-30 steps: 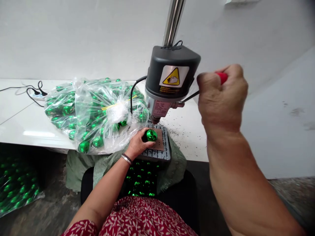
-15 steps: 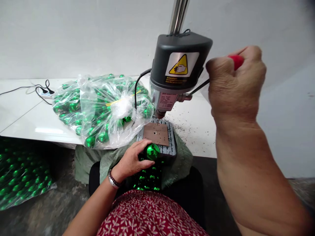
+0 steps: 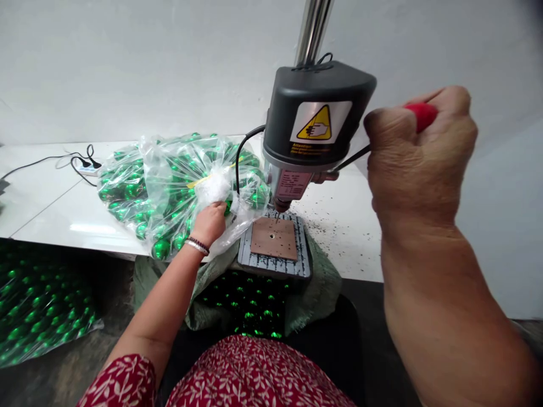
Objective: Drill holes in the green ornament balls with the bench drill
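My right hand [image 3: 424, 152] is wrapped round the red knob [image 3: 423, 116] of the bench drill press's feed lever. My left hand [image 3: 211, 223] reaches to the mouth of a clear plastic bag [image 3: 155, 164] full of shiny green balls. Its bent fingers are against a green ball [image 3: 228, 208]; the fingertips are partly hidden. The drill press [image 3: 320, 118] stands right of the bag, its thin bit [image 3: 278, 217] above a brown board [image 3: 280, 246] with a small hole. The board lies on the slotted metal base [image 3: 252, 261], with no ball on it.
Dark shavings [image 3: 335, 229] litter the white table [image 3: 360, 254]. An open green sack [image 3: 316, 294] with green balls hangs below the drill base. Another clear bag of balls [image 3: 42, 305] is at lower left. A power strip [image 3: 88, 168] with cables lies at the back left.
My left hand has moved from the front of the drill base up and left to the bag. The green ball it held is no longer in it. My right hand stays on the lever.
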{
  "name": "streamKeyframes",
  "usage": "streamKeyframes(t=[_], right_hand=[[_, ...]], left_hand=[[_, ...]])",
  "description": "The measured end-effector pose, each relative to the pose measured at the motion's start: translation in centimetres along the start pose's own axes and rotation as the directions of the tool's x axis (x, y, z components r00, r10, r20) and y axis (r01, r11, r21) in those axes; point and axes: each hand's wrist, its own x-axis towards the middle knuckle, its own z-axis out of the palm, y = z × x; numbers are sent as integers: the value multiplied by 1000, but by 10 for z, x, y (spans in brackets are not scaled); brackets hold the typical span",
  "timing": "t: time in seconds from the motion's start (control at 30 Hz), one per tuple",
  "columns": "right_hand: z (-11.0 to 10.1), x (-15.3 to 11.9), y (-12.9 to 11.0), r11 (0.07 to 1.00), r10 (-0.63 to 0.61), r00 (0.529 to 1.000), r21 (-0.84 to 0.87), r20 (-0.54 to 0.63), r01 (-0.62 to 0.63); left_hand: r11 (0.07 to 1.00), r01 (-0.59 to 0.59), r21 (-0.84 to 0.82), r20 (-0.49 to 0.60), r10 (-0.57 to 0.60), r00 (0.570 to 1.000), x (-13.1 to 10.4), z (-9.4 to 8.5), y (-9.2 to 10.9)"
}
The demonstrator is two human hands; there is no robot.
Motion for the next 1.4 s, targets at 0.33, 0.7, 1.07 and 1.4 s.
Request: streamKeyframes(t=[0.33, 0.7, 1.07, 1.4], right_hand=[[1, 3, 8, 989, -145, 989, 14, 25, 144], [3, 4, 8, 993, -115, 993, 24, 35, 114], [2, 0, 2, 995, -29, 998, 97, 47, 24], [-2, 0, 4, 984, -90, 994, 162, 70, 78]], left_hand=[[963, 95, 251, 61, -113, 992, 37, 13, -5], [943, 75, -324, -127, -122, 984, -29, -12, -7], [295, 130, -947, 127, -30, 991, -87, -13, 54], [475, 89, -875, 130, 53, 990, -67, 22, 64]])
